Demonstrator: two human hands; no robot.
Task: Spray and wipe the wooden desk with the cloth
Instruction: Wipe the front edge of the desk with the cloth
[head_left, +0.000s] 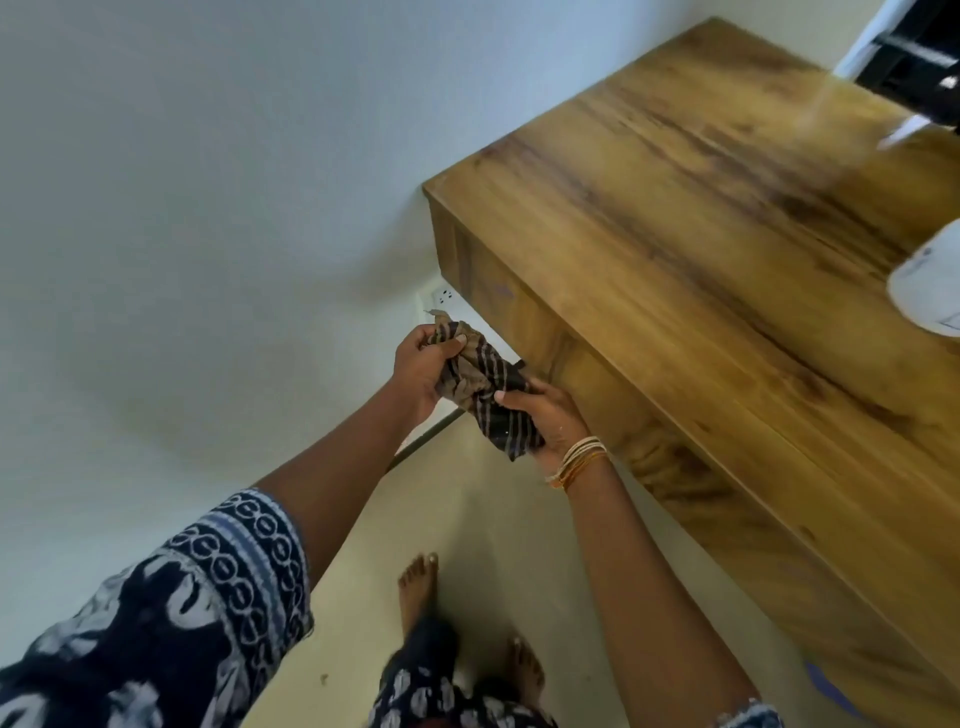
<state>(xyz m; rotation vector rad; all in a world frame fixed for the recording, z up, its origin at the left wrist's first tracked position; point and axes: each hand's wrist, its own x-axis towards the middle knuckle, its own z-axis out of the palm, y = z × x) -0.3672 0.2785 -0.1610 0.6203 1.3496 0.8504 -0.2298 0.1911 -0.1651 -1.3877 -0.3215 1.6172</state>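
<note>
A brown and dark striped cloth (480, 382) is bunched between both hands, in the air in front of the desk's left front corner. My left hand (418, 371) grips its upper end and my right hand (550, 415), with bangles at the wrist, grips its lower end. The wooden desk (701, 218) fills the right side, running away toward the upper right, its top bare in the middle. A white object (930, 280), partly cut off by the right edge, stands on the desk; I cannot tell if it is the spray bottle.
A pale wall (208, 208) closes off the left, with a white socket (444, 296) low beside the desk. A dark object (914, 57) sits at the desk's far end. My bare feet (415, 587) stand on the cream floor.
</note>
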